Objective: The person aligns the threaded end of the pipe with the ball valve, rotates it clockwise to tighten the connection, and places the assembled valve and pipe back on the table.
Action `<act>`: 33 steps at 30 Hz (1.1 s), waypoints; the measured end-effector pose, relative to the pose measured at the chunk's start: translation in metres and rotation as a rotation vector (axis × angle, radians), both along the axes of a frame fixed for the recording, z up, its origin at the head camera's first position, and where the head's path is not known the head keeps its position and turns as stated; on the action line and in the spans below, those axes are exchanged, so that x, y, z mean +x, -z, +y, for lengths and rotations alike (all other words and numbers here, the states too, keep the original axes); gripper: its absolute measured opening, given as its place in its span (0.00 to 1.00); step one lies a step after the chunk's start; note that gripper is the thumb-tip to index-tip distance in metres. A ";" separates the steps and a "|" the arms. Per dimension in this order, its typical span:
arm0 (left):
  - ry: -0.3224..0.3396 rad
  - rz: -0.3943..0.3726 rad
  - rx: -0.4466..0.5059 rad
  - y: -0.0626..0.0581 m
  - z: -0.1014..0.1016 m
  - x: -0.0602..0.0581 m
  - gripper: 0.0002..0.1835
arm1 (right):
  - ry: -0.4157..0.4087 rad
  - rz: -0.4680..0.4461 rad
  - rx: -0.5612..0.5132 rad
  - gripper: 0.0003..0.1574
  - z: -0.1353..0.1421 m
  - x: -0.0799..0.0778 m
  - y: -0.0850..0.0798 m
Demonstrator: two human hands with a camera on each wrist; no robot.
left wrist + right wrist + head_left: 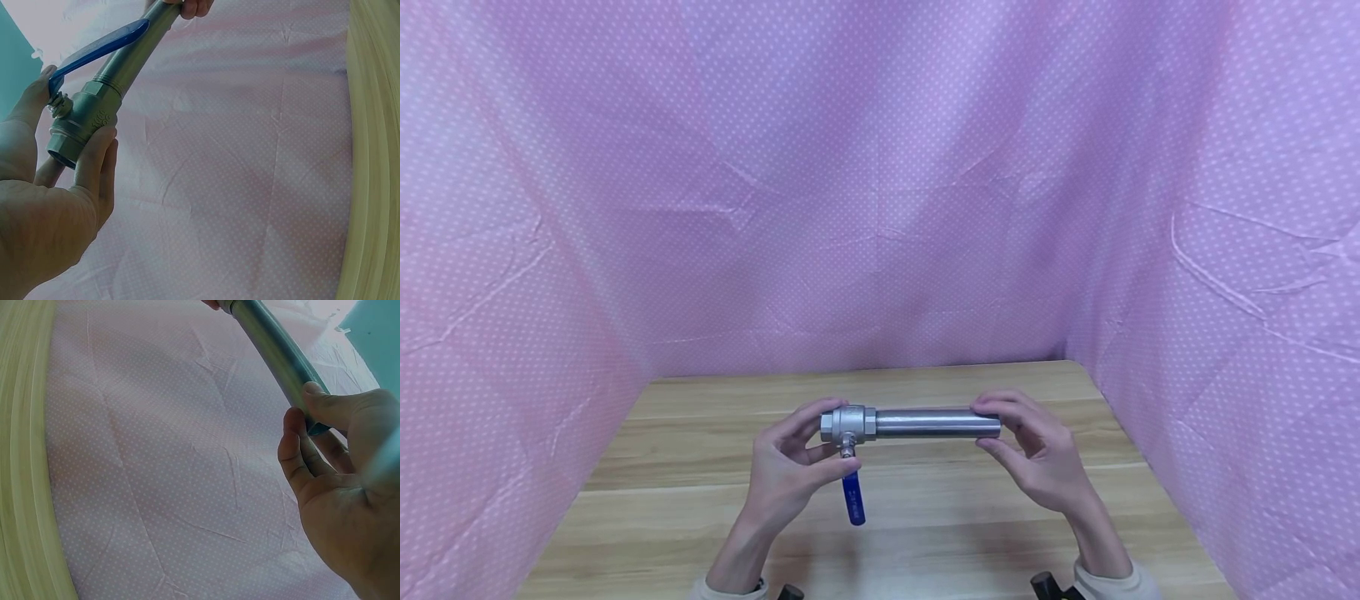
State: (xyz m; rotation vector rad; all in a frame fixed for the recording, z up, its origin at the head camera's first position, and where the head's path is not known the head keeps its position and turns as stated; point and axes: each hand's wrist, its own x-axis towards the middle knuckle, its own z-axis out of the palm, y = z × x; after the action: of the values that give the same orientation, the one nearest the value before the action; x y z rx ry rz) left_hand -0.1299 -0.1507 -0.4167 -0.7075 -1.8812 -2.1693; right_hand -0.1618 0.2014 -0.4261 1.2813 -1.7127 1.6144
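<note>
A steel ball valve with a blue lever handle is joined to a straight metal pipe. My left hand grips the valve body, its thumb by the base of the lever. At the pipe's other end, my right hand pinches the tube between thumb and fingers. The left wrist view shows the valve's open hexagonal end and threads where the pipe enters the other side. In the right wrist view the pipe's plain end lies between the fingertips. Both hands hold the assembly level above the table.
The wood-grain table lies beneath the hands. Pink dotted cloth hangs behind it and along both sides. Dark wrist-camera parts show near the sleeves at the bottom edge.
</note>
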 end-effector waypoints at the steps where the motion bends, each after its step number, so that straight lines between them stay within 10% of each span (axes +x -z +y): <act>1: 0.001 0.001 0.000 0.000 0.000 0.000 0.39 | 0.001 0.001 0.003 0.39 0.000 0.000 0.000; 33: -0.002 0.026 -0.014 0.003 -0.001 -0.003 0.39 | 0.143 -0.014 0.082 0.32 0.002 0.001 0.002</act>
State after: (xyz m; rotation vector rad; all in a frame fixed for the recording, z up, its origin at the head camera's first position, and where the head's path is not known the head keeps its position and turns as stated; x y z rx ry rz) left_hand -0.1326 -0.1512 -0.4198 -0.7326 -1.8847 -2.1379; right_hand -0.1606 0.2039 -0.4276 1.1582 -1.8515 1.4898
